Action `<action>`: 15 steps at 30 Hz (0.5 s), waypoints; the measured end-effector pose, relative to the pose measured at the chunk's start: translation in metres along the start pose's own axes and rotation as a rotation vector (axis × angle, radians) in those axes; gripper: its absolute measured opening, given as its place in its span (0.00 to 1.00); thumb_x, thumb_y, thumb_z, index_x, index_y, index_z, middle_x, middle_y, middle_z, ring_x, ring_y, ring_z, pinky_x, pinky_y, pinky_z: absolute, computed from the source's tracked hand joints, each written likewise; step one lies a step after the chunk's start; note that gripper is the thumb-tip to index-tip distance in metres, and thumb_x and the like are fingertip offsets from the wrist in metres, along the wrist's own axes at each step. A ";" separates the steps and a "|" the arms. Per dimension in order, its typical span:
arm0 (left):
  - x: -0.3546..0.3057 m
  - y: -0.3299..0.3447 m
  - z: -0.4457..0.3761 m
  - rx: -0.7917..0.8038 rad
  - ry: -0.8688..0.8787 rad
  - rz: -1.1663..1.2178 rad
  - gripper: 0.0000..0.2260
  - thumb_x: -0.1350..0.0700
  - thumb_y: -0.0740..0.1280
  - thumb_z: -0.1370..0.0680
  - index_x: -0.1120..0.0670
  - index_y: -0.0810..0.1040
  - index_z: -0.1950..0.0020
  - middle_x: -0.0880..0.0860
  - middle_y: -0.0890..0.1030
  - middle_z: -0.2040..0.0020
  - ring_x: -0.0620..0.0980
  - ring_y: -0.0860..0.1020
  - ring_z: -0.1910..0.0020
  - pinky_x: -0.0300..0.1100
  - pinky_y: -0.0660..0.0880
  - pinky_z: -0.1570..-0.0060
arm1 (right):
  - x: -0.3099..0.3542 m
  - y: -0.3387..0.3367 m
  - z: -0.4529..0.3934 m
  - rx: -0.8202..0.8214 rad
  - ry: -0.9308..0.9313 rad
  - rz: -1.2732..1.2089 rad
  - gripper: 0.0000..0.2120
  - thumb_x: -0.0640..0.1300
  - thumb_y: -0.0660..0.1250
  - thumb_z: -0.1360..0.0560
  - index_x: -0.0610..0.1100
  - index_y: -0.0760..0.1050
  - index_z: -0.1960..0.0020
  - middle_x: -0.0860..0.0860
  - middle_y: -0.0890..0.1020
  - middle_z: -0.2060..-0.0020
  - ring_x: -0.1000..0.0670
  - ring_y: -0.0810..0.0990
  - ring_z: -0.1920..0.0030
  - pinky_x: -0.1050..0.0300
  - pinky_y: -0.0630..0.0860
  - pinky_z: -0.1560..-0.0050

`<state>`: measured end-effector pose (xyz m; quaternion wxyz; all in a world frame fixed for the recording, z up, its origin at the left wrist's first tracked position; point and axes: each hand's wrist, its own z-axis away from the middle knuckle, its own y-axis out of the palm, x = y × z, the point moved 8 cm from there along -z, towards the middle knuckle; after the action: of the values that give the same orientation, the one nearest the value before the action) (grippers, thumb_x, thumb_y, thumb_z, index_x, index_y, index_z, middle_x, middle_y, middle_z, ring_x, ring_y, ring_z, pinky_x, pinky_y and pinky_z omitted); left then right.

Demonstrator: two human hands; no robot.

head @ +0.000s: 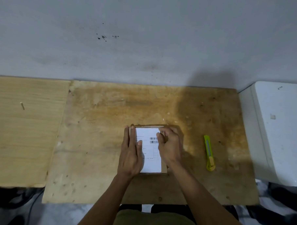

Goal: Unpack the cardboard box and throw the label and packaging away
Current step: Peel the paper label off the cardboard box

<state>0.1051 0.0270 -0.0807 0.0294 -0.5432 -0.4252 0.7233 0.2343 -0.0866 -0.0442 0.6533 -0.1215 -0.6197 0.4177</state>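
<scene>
Pin the box [164, 169] with your flat, open left hand [131, 155]; right hand [170, 145] fingertips look pinched on the label [151, 153] corner, so peel slowly.

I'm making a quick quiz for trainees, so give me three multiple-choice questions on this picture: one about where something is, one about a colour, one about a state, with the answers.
1. Where does the utility knife lie?
A. right of the cardboard box
B. on top of the box
C. left of the box

2. What colour is the knife?
A. red
B. yellow-green
C. black

3. What state is the label in?
A. crumpled beside the box
B. torn in two
C. flat on the box top

Answers:
1 A, it rests on the wooden board past the right hand.
2 B, its body is bright yellow-green.
3 C, the left hand presses on it while the right works its far corner.
</scene>
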 end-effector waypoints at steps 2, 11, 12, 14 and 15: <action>-0.002 0.001 0.000 -0.003 0.015 -0.001 0.27 0.51 0.49 0.16 0.59 0.47 0.19 0.56 0.48 0.18 0.48 0.43 0.19 0.55 0.67 0.29 | 0.000 0.001 0.000 -0.010 0.004 0.004 0.07 0.43 0.69 0.24 0.45 0.81 0.47 0.50 0.77 0.47 0.51 0.79 0.51 0.63 0.72 0.52; -0.004 -0.001 0.000 -0.017 0.021 -0.001 0.27 0.54 0.52 0.16 0.60 0.49 0.19 0.57 0.48 0.18 0.50 0.43 0.19 0.55 0.69 0.31 | 0.004 0.002 -0.008 -0.052 0.027 -0.013 0.05 0.40 0.70 0.25 0.45 0.79 0.59 0.49 0.76 0.53 0.56 0.72 0.57 0.78 0.64 0.60; -0.004 -0.001 0.000 -0.020 0.019 0.001 0.26 0.54 0.52 0.16 0.60 0.49 0.19 0.57 0.47 0.18 0.50 0.44 0.19 0.54 0.69 0.31 | 0.005 0.002 -0.008 -0.051 0.013 -0.006 0.05 0.39 0.69 0.25 0.44 0.79 0.59 0.49 0.76 0.53 0.57 0.71 0.57 0.80 0.63 0.59; -0.003 -0.001 0.000 -0.024 0.014 -0.005 0.26 0.54 0.52 0.16 0.60 0.50 0.19 0.58 0.47 0.18 0.50 0.44 0.19 0.53 0.68 0.30 | 0.006 0.002 -0.007 -0.038 -0.001 -0.003 0.05 0.37 0.68 0.24 0.43 0.79 0.59 0.50 0.74 0.53 0.56 0.71 0.56 0.80 0.63 0.59; -0.003 -0.001 0.000 -0.024 0.013 -0.011 0.26 0.53 0.52 0.16 0.60 0.50 0.19 0.58 0.48 0.18 0.50 0.44 0.19 0.53 0.67 0.29 | 0.006 0.002 -0.008 -0.029 -0.005 -0.004 0.05 0.37 0.68 0.24 0.42 0.79 0.58 0.49 0.74 0.52 0.56 0.71 0.55 0.78 0.63 0.59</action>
<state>0.1058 0.0266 -0.0776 0.0295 -0.5459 -0.4367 0.7145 0.2398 -0.0787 -0.0426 0.6507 -0.1288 -0.6276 0.4076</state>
